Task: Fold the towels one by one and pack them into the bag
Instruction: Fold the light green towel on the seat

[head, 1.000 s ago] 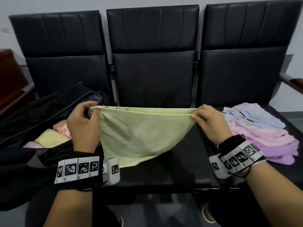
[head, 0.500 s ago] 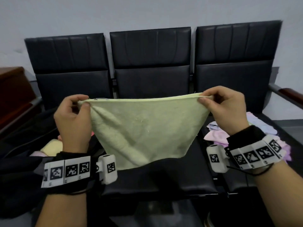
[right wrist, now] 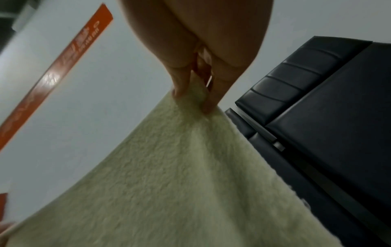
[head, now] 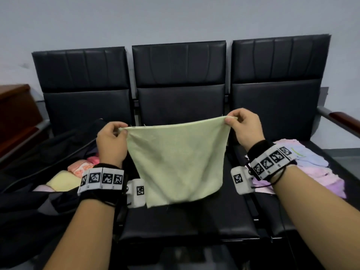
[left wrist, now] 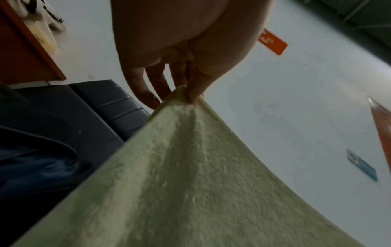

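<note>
A pale green towel hangs in the air above the middle seat, stretched by its two upper corners. My left hand pinches the left corner, thumb against fingers. My right hand pinches the right corner, slightly higher. The towel's lower edge hangs free just above the seat cushion. An open black bag lies on the left seat with folded yellow and orange-pink towels inside. A pile of loose pink, purple and blue towels lies on the right seat.
Three black padded chairs stand in a row against a grey wall. A wood-topped armrest sticks out at the right. A brown wooden piece of furniture stands at the left. The middle seat cushion lies under the towel.
Both hands have lifted the green towel off the seat and now hold it higher and closer together, with the right corner raised. The towel hangs flatter.
</note>
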### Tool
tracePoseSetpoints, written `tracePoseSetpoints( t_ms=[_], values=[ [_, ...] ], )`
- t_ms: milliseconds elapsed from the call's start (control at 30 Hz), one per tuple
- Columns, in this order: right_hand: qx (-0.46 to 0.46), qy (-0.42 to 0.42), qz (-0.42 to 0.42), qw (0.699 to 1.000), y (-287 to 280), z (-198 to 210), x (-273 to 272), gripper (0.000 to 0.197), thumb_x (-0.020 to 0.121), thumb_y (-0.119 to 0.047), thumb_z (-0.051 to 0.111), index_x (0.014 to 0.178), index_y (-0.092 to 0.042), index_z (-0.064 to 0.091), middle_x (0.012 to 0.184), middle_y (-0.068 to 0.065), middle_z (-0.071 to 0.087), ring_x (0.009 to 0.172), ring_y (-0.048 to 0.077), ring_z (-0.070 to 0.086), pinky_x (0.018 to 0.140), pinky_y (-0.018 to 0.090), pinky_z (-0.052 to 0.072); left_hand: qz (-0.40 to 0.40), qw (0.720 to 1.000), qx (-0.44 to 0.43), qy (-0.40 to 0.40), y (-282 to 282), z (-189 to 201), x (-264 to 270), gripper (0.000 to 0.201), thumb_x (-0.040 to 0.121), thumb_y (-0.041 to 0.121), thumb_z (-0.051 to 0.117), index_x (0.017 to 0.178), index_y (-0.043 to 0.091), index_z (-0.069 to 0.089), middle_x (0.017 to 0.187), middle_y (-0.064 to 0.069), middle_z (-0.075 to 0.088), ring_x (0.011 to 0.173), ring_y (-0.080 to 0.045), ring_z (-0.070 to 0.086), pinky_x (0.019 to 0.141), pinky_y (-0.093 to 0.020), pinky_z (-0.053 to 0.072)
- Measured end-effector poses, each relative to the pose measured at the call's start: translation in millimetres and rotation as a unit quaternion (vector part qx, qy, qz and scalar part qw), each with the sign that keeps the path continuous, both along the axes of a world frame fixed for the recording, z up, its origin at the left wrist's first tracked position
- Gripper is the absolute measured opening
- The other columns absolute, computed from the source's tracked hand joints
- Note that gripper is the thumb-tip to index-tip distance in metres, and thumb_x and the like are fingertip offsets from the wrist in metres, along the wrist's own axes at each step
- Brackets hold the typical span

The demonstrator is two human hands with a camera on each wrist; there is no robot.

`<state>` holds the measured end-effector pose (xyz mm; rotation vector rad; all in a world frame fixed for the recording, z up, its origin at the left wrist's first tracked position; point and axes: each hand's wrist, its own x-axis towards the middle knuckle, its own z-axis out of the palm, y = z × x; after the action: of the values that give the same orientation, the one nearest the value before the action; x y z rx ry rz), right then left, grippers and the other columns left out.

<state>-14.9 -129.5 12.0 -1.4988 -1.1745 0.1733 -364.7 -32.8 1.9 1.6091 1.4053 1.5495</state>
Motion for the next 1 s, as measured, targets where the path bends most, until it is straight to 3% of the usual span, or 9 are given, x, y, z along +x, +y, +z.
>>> tracePoseSetpoints(
  t_ms=[133, 233, 333, 433, 567, 700, 800, 900, 1000],
  values=[
    [0.111, 0.033, 0.027, 0.993, -7.2, 23.3, -2.6, 0.018, 0.087, -0.017, 0.067, 0.082, -0.034, 0.068, 0.09, -0.009, 0.074, 0.088, 0.007, 0.069, 0.08, 0.02, 0.054, -0.007, 0.994, 0.102, -0.037, -0.6, 21.7, -3.4, 0.029, 0.08, 0.012, 0.058, 0.079, 0.039, 0.067, 0.078, 0.016, 0.069, 0.073, -0.004, 0.063, 0.071, -0.029, 0.054],
    [0.122, 0.032, 0.059, 0.99, -27.3, 18.0, -7.1, 0.016, 0.09, -0.019, 0.063, 0.088, -0.034, 0.068, 0.096, -0.01, 0.074, 0.091, 0.009, 0.069, 0.08, 0.018, 0.053, -0.024, 0.992, 0.116, -0.048, -7.8, 14.5, -11.7, 0.024, 0.081, 0.014, 0.057, 0.084, 0.037, 0.066, 0.084, 0.016, 0.068, 0.081, -0.006, 0.064, 0.076, -0.025, 0.053],
    [0.079, 0.038, 0.073, 0.994, -44.7, -18.4, -9.7, 0.02, 0.091, -0.013, 0.061, 0.084, -0.031, 0.064, 0.082, -0.017, 0.069, 0.072, -0.001, 0.061, 0.064, 0.011, 0.046, -0.055, 0.995, 0.071, -0.035, -14.9, -19.5, -17.7, 0.022, 0.082, 0.01, 0.058, 0.084, 0.03, 0.065, 0.088, 0.007, 0.067, 0.086, -0.017, 0.064, 0.079, -0.033, 0.052],
    [-0.009, 0.06, 0.081, 0.995, -55.7, -69.9, -9.3, 0.026, 0.091, -0.001, 0.062, 0.08, -0.024, 0.062, 0.071, -0.015, 0.062, 0.065, -0.006, 0.053, 0.062, 0.01, 0.04, -0.076, 0.997, -0.025, -0.018, -22.2, -62.1, -20.3, 0.03, 0.08, -0.004, 0.058, 0.075, 0.025, 0.065, 0.077, 0.005, 0.065, 0.076, -0.012, 0.058, 0.071, -0.023, 0.047],
    [-0.113, 0.116, 0.106, 0.981, -73.8, -127.7, -5.0, 0.026, 0.09, 0.007, 0.061, 0.078, -0.015, 0.064, 0.073, -0.002, 0.064, 0.064, -0.003, 0.056, 0.064, 0.018, 0.044, -0.097, 0.978, -0.169, 0.069, -39.0, -107.7, -23.3, 0.017, 0.07, 0.004, 0.057, 0.062, 0.016, 0.067, 0.065, -0.002, 0.065, 0.067, -0.018, 0.055, 0.067, -0.031, 0.043],
    [-0.134, 0.149, 0.108, 0.974, -89.6, -162.0, 2.2, 0.025, 0.088, 0.003, 0.065, 0.076, -0.018, 0.069, 0.072, -0.003, 0.067, 0.07, 0.009, 0.058, 0.065, 0.022, 0.044, -0.161, 0.938, -0.26, 0.163, -53.6, -135.8, -27.8, 0.03, 0.077, -0.007, 0.06, 0.055, 0.013, 0.063, 0.053, 0.006, 0.061, 0.061, -0.012, 0.053, 0.059, -0.026, 0.04],
    [-0.147, 0.164, 0.118, 0.968, -95.4, -174.7, 4.4, 0.024, 0.087, 0.0, 0.068, 0.078, -0.023, 0.069, 0.073, -0.001, 0.069, 0.069, 0.01, 0.058, 0.064, 0.022, 0.044, -0.172, 0.923, -0.287, 0.189, -57.6, -145.6, -27.6, 0.027, 0.077, -0.009, 0.058, 0.06, 0.011, 0.066, 0.049, 0.008, 0.06, 0.05, -0.003, 0.051, 0.05, -0.019, 0.039],
    [-0.148, 0.179, 0.097, 0.968, -94.1, -182.1, 5.2, 0.021, 0.085, -0.005, 0.074, 0.082, -0.025, 0.069, 0.073, 0.002, 0.071, 0.069, 0.012, 0.06, 0.065, 0.026, 0.045, -0.156, 0.927, -0.298, 0.167, -54.5, -150.7, -23.9, 0.023, 0.079, -0.01, 0.056, 0.068, 0.008, 0.066, 0.043, 0.011, 0.056, 0.037, 0.002, 0.046, 0.038, -0.012, 0.033],
    [-0.137, 0.18, 0.061, 0.972, -86.3, -188.5, 4.8, 0.021, 0.083, -0.008, 0.076, 0.083, -0.029, 0.07, 0.067, -0.003, 0.069, 0.065, 0.01, 0.059, 0.06, 0.018, 0.046, -0.135, 0.934, -0.301, 0.136, -48.8, -157.3, -19.5, 0.025, 0.08, -0.012, 0.051, 0.075, 0.008, 0.066, 0.044, 0.009, 0.054, 0.034, -0.002, 0.042, 0.033, -0.013, 0.03]
  ],
)
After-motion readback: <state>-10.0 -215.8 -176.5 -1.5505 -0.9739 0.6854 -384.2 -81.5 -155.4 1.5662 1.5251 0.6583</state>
